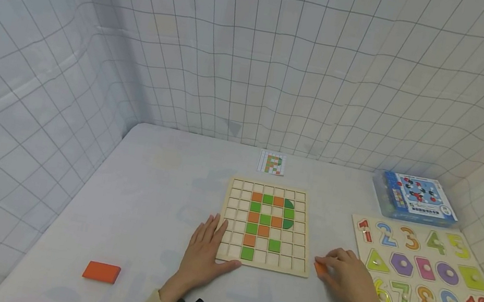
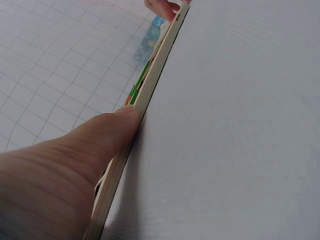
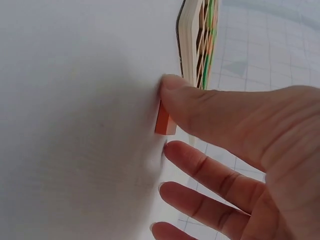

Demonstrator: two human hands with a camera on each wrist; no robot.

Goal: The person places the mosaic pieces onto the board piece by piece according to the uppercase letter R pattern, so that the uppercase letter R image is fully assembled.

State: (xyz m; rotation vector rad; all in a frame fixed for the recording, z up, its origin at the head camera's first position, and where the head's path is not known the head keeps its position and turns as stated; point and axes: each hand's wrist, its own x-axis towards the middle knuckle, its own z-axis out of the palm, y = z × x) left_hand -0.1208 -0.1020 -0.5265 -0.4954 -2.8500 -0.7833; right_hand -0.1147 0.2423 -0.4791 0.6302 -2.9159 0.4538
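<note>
A wooden grid board (image 1: 227, 244) lies on the table with orange and green square tiles and dark green rounded pieces forming an R-like pattern. My left hand (image 1: 204, 256) rests at its lower left corner, fingers straight, the thumb (image 2: 122, 117) against the near edge. To the right of the board, my right hand (image 1: 347, 279) pinches a small orange tile (image 3: 165, 121) low at the tabletop. Thumb and index finger are at the tile, while the other fingers are spread in the right wrist view. The thumb hides part of the tile.
Behind the board lies a small pattern card (image 1: 272, 162). A number-and-shape puzzle board (image 1: 438, 245) is on the right, with a blue box (image 1: 420, 197) behind it. An orange rectangular block (image 1: 101, 272) sits at the front left. Grid-patterned curtains surround the table.
</note>
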